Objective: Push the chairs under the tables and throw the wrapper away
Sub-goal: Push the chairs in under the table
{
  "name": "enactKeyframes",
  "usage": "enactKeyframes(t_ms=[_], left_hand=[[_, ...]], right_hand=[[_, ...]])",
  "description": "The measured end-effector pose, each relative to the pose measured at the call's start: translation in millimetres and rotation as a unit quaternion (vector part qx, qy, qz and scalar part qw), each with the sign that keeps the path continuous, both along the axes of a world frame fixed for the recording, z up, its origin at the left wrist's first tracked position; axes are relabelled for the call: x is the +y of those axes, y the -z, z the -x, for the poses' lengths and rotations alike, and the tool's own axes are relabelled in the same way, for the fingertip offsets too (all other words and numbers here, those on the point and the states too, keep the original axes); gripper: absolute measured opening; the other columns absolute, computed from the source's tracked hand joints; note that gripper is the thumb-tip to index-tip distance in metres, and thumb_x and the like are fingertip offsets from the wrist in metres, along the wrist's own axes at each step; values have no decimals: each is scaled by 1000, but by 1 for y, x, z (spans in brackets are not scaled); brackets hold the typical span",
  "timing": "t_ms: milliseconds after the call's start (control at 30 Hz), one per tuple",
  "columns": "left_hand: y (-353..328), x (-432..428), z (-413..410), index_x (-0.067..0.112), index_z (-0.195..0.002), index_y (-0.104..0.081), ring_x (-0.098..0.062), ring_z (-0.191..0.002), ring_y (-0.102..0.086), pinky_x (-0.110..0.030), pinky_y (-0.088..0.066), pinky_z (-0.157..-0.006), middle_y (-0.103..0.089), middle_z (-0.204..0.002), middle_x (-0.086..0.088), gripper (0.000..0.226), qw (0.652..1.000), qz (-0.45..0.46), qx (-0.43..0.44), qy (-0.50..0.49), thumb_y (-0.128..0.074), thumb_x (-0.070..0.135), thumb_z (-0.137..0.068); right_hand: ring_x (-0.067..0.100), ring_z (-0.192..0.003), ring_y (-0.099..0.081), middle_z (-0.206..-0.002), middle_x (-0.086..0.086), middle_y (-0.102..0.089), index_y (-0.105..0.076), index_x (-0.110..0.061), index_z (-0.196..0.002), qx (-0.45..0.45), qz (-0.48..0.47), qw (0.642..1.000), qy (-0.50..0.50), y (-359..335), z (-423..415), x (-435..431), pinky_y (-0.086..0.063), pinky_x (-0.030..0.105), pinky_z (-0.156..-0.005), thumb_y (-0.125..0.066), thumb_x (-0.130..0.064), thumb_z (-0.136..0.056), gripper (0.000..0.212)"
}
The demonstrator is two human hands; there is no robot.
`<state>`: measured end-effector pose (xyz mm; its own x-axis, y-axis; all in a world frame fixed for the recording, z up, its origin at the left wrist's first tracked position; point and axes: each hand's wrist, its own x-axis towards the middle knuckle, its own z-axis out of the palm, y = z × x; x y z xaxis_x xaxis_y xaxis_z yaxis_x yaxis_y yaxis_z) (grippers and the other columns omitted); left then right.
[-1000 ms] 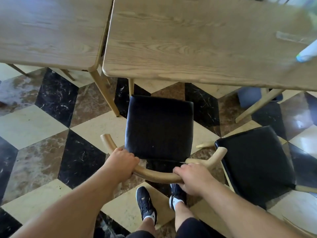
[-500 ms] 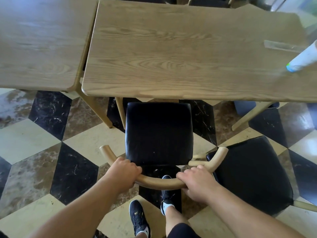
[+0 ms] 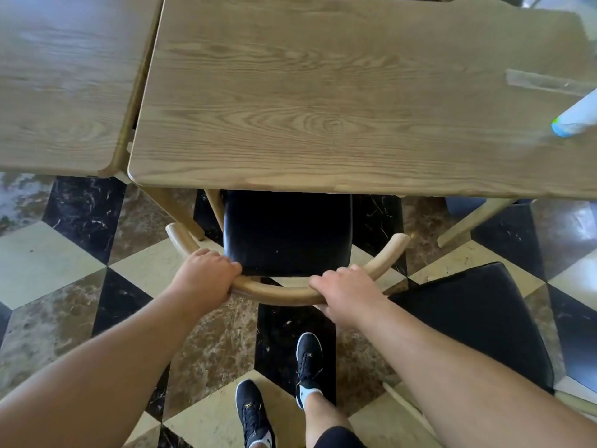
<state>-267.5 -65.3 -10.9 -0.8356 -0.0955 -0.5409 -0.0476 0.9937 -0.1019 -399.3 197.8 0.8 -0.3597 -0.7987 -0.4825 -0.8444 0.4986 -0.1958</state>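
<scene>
A wooden chair with a black seat [image 3: 286,234] and a curved wooden back rail [image 3: 277,294] stands in front of me. Its seat front is tucked under the near edge of a light wooden table [image 3: 323,108]. My left hand [image 3: 205,279] grips the left part of the rail. On the right part of the same rail my right hand [image 3: 347,291] is closed. A second chair with a black seat [image 3: 478,324] stands out from the table at the lower right. A clear wrapper [image 3: 546,82] lies on the table's far right.
Another wooden table [image 3: 64,85] adjoins on the left. A white bottle with a blue-green rim [image 3: 578,116] lies at the right table edge. The floor is checkered marble tile [image 3: 48,260]. My feet in black shoes [image 3: 308,357] are behind the chair.
The chair has slid forward, and its seat front now goes under the table edge. Both hands stayed on the rail, and I stepped forward with it.
</scene>
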Motion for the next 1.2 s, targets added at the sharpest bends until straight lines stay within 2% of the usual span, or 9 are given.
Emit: enactKeyframes(t_ms=[200, 333, 433, 533, 600, 700, 833, 1000, 1200], left_hand=[[5, -24, 7, 40, -120, -63, -12, -119, -61, -36, -35, -115, -69, -117, 15, 26, 998, 30, 35, -29, -62, 37, -94], [5, -24, 7, 36, -113, -61, -14, -115, -61, -35, -34, -112, -67, -109, 14, 20, 996, 40, 55, -55, -60, 35, -93], [-6, -11, 0, 32, -131, -58, -18, -129, -54, -39, -31, -118, -64, -127, 8, 39, 995, 18, 59, -82, -63, 43, -93], [-36, 19, -10, 31, -158, -36, -23, -150, -36, -46, -25, -125, -43, -160, 5, 76, 993, -71, 26, -92, -65, 55, -93], [-59, 44, -14, 32, -160, -34, -22, -148, -39, -44, -32, -122, -41, -161, 6, 77, 987, -128, 36, -88, -63, 56, -93], [-91, 83, -15, 32, -149, -46, -20, -132, -52, -42, -48, -105, -55, -145, 7, 66, 976, -180, 66, -101, -62, 57, -90], [-123, 146, -3, 32, -142, -53, -18, -104, -66, -39, -60, -84, -68, -116, 8, 62, 965, -238, 55, -100, -62, 57, -85], [-168, 244, 21, 36, -150, -41, -18, -119, -64, -38, -57, -93, -64, -136, 8, 69, 949, -309, 43, -43, -68, 55, -90], [-222, 368, 46, 34, -143, -55, -18, -126, -60, -40, -54, -99, -62, -141, 6, 60, 944, -316, 62, 68, -68, 59, -90]], right_hand=[[28, -97, -60, -102, -3, -64, -55, -30, -118, 25, 11, 999, 21, 7, 7, -28, -44, 48, -93, -60, -39, -101, 20], [29, -103, -59, -103, -2, -65, -56, -28, -117, 85, 1, 995, 50, 9, 0, -32, -42, 53, -106, -65, -32, -99, 20], [34, -124, -55, -123, 3, -64, -53, -24, -132, 94, 17, 991, 90, 6, -14, -22, -33, 57, -119, -66, -26, -100, 35], [36, -152, -31, -162, 11, -39, -30, -23, -158, 26, 44, 989, 136, -30, -36, 4, -25, 55, -126, -64, -32, -102, 66], [32, -154, -30, -169, 9, -29, -23, -24, -163, 14, 44, 983, 179, -64, -53, 35, -30, 52, -124, -59, -42, -104, 71], [27, -147, -40, -165, 4, -38, -30, -24, -161, 35, 24, 965, 259, -104, -82, 106, -38, 45, -118, -54, -51, -104, 68], [23, -140, -46, -154, -3, -49, -39, -28, -156, 87, -11, 924, 373, -147, -123, 209, -43, 40, -111, -53, -55, -102, 62], [19, -136, -49, -145, -7, -56, -48, -29, -151, 156, -41, 875, 457, -193, -163, 318, -43, 34, -108, -53, -56, -102, 55], [23, -117, -63, -125, -3, -70, -64, -24, -136, 207, 1, 827, 523, -234, -179, 413, -52, 38, -98, -64, -53, -96, 50]])
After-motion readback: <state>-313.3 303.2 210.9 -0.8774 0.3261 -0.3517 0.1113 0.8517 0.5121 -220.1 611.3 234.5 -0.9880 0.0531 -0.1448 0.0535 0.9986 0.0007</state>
